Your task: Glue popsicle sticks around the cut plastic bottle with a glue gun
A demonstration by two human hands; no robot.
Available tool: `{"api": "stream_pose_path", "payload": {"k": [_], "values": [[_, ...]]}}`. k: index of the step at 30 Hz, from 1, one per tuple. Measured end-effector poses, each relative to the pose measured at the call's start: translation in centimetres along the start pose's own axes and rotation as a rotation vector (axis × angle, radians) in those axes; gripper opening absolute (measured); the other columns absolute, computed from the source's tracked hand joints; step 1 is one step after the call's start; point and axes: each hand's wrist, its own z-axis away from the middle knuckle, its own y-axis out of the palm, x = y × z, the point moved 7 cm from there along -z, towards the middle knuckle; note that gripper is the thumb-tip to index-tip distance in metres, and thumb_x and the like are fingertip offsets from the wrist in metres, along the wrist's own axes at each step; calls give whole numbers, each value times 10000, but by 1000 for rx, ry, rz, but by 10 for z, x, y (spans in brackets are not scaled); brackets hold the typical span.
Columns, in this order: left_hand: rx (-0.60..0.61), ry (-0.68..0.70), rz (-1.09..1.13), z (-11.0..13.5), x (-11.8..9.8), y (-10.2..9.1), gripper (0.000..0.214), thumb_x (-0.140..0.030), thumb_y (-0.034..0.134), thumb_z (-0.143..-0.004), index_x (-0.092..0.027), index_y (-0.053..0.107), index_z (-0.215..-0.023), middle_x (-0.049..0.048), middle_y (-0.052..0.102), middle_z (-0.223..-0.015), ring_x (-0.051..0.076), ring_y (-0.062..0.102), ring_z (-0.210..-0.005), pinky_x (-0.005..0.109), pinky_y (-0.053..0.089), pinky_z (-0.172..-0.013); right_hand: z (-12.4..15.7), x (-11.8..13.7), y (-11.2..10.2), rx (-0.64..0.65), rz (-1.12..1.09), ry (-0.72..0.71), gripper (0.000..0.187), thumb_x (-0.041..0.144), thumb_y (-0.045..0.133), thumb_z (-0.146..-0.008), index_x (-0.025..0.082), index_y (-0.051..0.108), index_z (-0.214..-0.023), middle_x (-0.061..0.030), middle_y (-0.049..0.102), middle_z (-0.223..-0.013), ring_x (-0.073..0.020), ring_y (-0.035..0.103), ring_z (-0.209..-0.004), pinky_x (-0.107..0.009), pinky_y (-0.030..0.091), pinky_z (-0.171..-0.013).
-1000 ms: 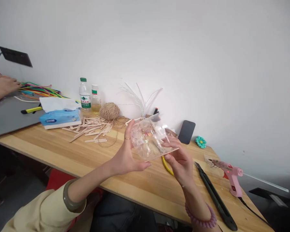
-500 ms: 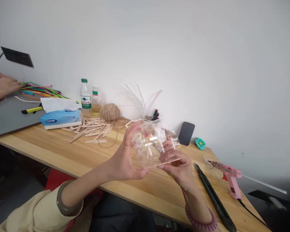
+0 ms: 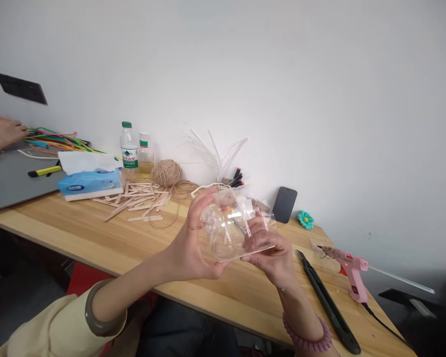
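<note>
Wooden tabletop (image 3: 96,233) runs diagonally across the view, its near edge slanting from the left side down toward the lower right, and a plain white wall (image 3: 282,74) sits right behind its far edge. Over the middle of it both hands are up off the surface, forearms coming in from below. Left hand (image 3: 193,243) is cupped around the left side of a crinkly clear plastic bag (image 3: 230,228), thumb underneath and fingers curled over the top, ring showing, green bangle (image 3: 96,312) back on the wrist. Right hand (image 3: 269,250) grips the bag's right side from below with the fingers pressed up against the plastic, purple bead bracelet (image 3: 306,337) on that wrist. So the bag is pinched between the two hands, held in the air above the tabletop, small coloured bits inside that I can't make out. Room-wise, the stretch of wood in front of the hands toward the near edge is bare. Left and behind: blue tissue pack (image 3: 91,181), a scatter of wooden craft sticks (image 3: 141,198), a ball of twine (image 3: 167,172), two bottles (image 3: 130,148). Right of the hands a long black utility knife (image 3: 327,302) lies close by, with a pink glue gun (image 3: 351,275) beyond it near the right edge. A dark phone (image 3: 284,204) leans on the wall, small teal flower (image 3: 305,219) beside it. Someone else's hand (image 3: 3,131) is at the far left by coloured pipe cleaners (image 3: 55,140).
</note>
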Motion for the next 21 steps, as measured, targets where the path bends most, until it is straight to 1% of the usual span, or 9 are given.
{"api": "stream_pose_path", "payload": {"k": [3,6,8,9,11,12,14,17,21], "values": [[5,-12,2,0,2,1,1091,-159,746,-514,-320,134,-1403,116,198,-1459,399,189,-1366,586,370,-1022,0,2,1,10,3,-8,174,379,766,-703,245,662,-666,-10,626,-629,-203,562,-731,-386,460,-723],[16,-15,11,0,3,1,1092,-155,745,-521,-322,119,-1401,120,194,-1457,393,202,-1367,599,322,-1052,0,5,1,25,16,-1,149,356,759,-717,252,660,-679,1,626,-654,-198,567,-742,-390,444,-761],[28,-10,13,0,4,-1,1088,-149,736,-537,-315,100,-1404,126,183,-1457,389,205,-1368,608,286,-1070,-1,6,0,44,49,21,139,362,765,-710,263,675,-749,-5,637,-727,-201,571,-779,-393,440,-786],[32,-6,8,0,5,-2,1086,-145,731,-546,-308,88,-1406,131,173,-1460,387,203,-1370,611,272,-1076,-1,7,-2,52,63,24,166,370,770,-701,271,681,-799,-11,640,-769,-206,570,-802,-395,440,-794],[29,19,-25,0,4,-6,1092,-143,728,-553,-291,71,-1413,141,161,-1462,386,187,-1376,615,240,-1089,0,11,-6,57,78,5,226,381,771,-697,282,678,-877,-21,639,-819,-213,562,-833,-401,441,-811],[28,37,-48,0,3,-8,1097,-145,731,-551,-286,70,-1415,144,164,-1460,387,179,-1378,618,220,-1096,0,14,-8,55,82,-12,219,375,763,-708,285,675,-887,-21,638,-815,-214,559,-835,-406,439,-821],[35,60,-77,0,3,-10,1106,-152,740,-543,-291,75,-1415,142,177,-1455,390,172,-1380,624,204,-1098,0,18,-12,53,89,-36,152,341,740,-743,287,672,-868,-17,635,-777,-211,558,-819,-411,437,-828],[71,54,-56,0,3,-9,1105,-150,741,-544,-310,79,-1414,141,172,-1465,393,186,-1377,625,248,-1079,-1,22,-15,66,106,-50,60,283,709,-782,280,673,-830,-11,631,-741,-199,559,-778,-409,441,-814],[83,50,-54,0,2,-9,1110,-172,756,-549,-327,80,-1415,131,191,-1459,392,198,-1375,609,265,-1083,-3,28,-15,81,142,-75,43,262,710,-780,272,684,-813,-16,635,-722,-197,561,-750,-404,461,-762]]}}
